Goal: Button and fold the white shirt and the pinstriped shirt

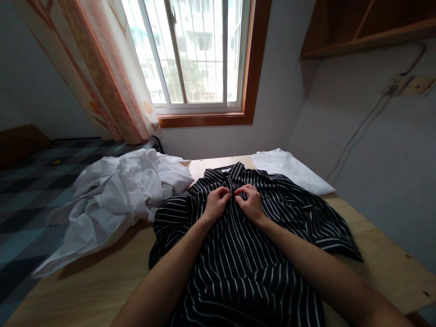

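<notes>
A black shirt with white stripes (235, 254) lies spread on the wooden table, its collar towards the window and its sleeves out to the sides. Just below the collar, my left hand (218, 202) pinches the front edge of the shirt. Close beside it on the right, my right hand (250, 202) pinches the same front opening, thumb and forefinger together. The two sets of fingertips nearly meet. Whether a button sits between them is too small to make out.
A crumpled white shirt (126, 186) lies at the table's left, hanging over its edge. A flat white cloth (293, 170) rests at the back right of the wooden table (102, 277). Left is a checked bed (30, 200); a wall shelf (368, 38) juts out upper right.
</notes>
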Tool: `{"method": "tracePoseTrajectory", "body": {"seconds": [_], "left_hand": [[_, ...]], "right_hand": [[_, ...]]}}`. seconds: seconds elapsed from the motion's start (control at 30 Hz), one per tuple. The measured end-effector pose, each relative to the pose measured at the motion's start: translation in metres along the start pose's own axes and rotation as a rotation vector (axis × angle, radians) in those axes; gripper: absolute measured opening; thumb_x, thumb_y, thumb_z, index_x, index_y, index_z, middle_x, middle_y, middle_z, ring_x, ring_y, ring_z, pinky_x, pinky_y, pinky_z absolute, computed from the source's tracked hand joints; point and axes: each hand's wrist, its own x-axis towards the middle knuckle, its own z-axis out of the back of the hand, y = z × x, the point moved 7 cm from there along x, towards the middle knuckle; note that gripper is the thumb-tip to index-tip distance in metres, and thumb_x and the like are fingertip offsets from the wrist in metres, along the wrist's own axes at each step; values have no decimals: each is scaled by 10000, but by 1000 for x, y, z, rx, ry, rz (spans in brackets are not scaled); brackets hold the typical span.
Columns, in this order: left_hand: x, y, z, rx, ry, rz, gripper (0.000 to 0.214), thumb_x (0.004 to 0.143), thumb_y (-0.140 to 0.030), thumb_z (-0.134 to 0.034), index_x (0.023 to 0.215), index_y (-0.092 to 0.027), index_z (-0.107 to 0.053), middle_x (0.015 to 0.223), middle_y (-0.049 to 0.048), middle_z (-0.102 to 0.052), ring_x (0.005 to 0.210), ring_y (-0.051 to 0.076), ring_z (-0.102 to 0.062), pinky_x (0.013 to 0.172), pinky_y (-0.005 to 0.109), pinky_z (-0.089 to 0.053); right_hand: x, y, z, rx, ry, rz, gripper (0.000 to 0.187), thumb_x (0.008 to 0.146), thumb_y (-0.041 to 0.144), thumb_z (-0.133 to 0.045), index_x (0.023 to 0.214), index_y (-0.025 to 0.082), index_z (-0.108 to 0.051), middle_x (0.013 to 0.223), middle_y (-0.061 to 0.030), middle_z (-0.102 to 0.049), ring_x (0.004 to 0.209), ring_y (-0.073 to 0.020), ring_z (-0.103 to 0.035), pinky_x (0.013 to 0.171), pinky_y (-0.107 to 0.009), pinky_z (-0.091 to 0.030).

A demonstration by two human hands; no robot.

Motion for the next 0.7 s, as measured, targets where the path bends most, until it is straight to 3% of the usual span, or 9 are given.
{"method": "tracePoseTrajectory", "body": {"seconds": [0.37, 0.57, 0.7], "left_hand": [[0, -4, 1, 78, 9, -18, 72, 742, -209, -666, 778, -147, -679, 730, 29, -684, 671, 151, -608, 683, 276, -477], [-6, -18, 0, 184, -5, -111, 25, 759, -163, -665, 762, -172, -688, 759, 14, -705, 697, 149, -625, 711, 275, -483], [-9, -23, -4, 156, 13, -147, 65, 800, -172, -628, 791, -175, -692, 806, 21, -714, 745, 153, -639, 750, 278, -489]], "right_hand": [[-1, -1, -4, -60, 36, -27, 83, 817, 248, -597, 757, 208, -637, 886, -52, -651, 934, -239, -573, 874, -397, -394], [-4, -1, -6, -161, 44, -38, 76, 835, 235, -564, 795, 203, -621, 901, -54, -650, 928, -244, -567, 917, -447, -343], [-1, -10, -10, -24, 70, -54, 80, 824, 244, -562, 784, 206, -620, 895, -54, -649, 920, -236, -578, 897, -422, -385]]}}
